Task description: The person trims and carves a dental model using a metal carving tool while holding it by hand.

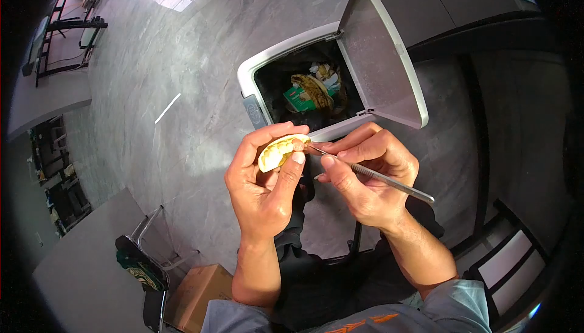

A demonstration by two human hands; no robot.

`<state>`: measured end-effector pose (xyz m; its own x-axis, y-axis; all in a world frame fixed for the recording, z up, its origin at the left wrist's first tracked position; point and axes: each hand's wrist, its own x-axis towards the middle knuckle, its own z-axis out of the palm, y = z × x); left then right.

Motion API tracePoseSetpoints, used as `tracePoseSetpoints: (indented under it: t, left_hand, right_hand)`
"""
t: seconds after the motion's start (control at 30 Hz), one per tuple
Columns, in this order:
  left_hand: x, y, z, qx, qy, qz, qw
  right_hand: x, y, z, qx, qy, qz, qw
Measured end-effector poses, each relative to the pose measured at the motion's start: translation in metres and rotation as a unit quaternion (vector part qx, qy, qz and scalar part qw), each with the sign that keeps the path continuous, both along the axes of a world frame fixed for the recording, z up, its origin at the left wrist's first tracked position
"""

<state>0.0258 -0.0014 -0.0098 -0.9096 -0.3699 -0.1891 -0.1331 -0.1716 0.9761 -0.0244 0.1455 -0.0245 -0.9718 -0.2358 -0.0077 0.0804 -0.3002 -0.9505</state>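
Observation:
In my left hand (pixel 263 187) is a pale yellow, curved piece (pixel 278 153) with a bumpy inner side, resembling a dental cast. The thumb presses its near side while the fingers curl around the far edge. My right hand (pixel 371 172) grips a slim metal scalpel-like tool (pixel 392 182) with fine ridges along its handle. Its thin tip touches or nearly touches the right end of the piece, beside a small pinkish-brown patch. Fingers partly hide the tip. Both hands are over the near rim of a waste bin (pixel 248 72).
The bin's hinged lid (pixel 383 59) stands raised on the right. Inside the black liner lie a green box (pixel 298 99), a browned banana peel (pixel 313 91) and crumpled paper (pixel 327 76). A cardboard box (pixel 201 293) and a metal-framed chair (pixel 143 260) are at lower left.

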Motion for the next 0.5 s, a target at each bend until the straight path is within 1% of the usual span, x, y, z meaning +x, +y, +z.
tracePoseSetpoints:
  t: [0.03, 0.13, 0.27, 0.43, 0.5]
  left_hand:
    - [0.0001, -0.0001, -0.0014, 0.014, 0.002, 0.003, 1.000]
    - [0.0016, -0.0011, -0.0039, 0.078, -0.008, 0.017, 0.997]
    - [0.0010, 0.0001, -0.0066, 0.153, -0.018, 0.040, 0.987]
    - [-0.0034, 0.0047, -0.0069, 0.172, -0.018, 0.046, 0.984]
    - [-0.0040, 0.0053, -0.0061, 0.167, -0.020, 0.046, 0.985]
  right_hand:
    - [-0.0001, 0.0000, -0.0005, -0.004, -0.001, 0.002, 1.000]
    - [0.0021, -0.0006, 0.0000, -0.026, -0.063, 0.003, 0.998]
    - [0.0016, -0.0033, 0.0003, -0.045, -0.076, -0.005, 0.996]
    - [0.0024, -0.0052, 0.0027, -0.059, -0.107, -0.020, 0.992]
    - [0.0020, -0.0056, 0.0036, -0.047, -0.114, -0.028, 0.992]
